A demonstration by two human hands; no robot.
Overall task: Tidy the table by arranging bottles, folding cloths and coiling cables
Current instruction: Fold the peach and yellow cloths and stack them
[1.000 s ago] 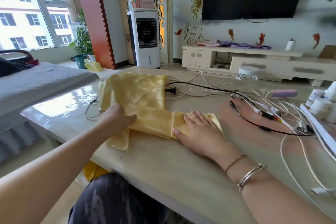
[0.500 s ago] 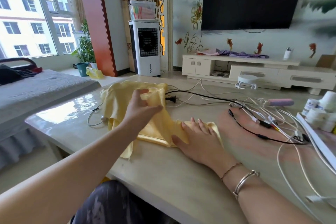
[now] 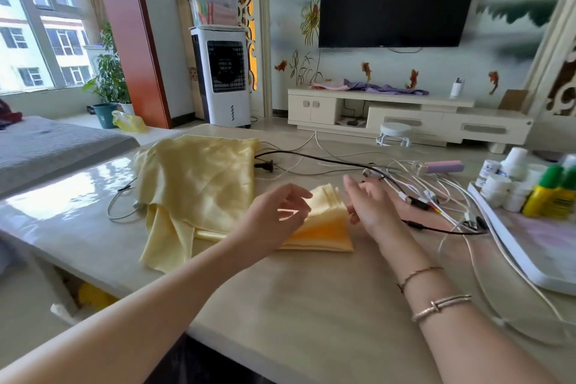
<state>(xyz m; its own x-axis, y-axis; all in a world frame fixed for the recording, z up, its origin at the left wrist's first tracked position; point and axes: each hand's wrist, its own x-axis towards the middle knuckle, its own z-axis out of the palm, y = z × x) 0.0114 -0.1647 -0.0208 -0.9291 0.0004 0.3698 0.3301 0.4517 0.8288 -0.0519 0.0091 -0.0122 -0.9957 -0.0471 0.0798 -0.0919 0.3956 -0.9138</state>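
A large yellow satin cloth [image 3: 193,184] lies spread and crumpled on the left part of the table, one corner hanging over the near edge. To its right lies a folded yellow stack [image 3: 324,224]. My left hand [image 3: 277,215] hovers over the stack's left side with loosely curled fingers that hold nothing. My right hand [image 3: 371,206] is raised at the stack's right edge, fingers relaxed and apart. A black cable [image 3: 327,160] and several tangled white cables [image 3: 436,196] run across the table behind and right of my hands. Bottles [image 3: 548,193] stand at the far right.
A white tray [image 3: 530,262] lies at the right edge under the bottles and small white jars [image 3: 498,184]. A pink device [image 3: 442,167] rests among the cables. A thin grey cable [image 3: 121,206] loops left of the cloth. The beige table [image 3: 296,305] reaches toward me.
My left hand brought the lifted cloth flap over to the right and let it go on the folded stack. My right hand came up off the cloth it was pressing flat.
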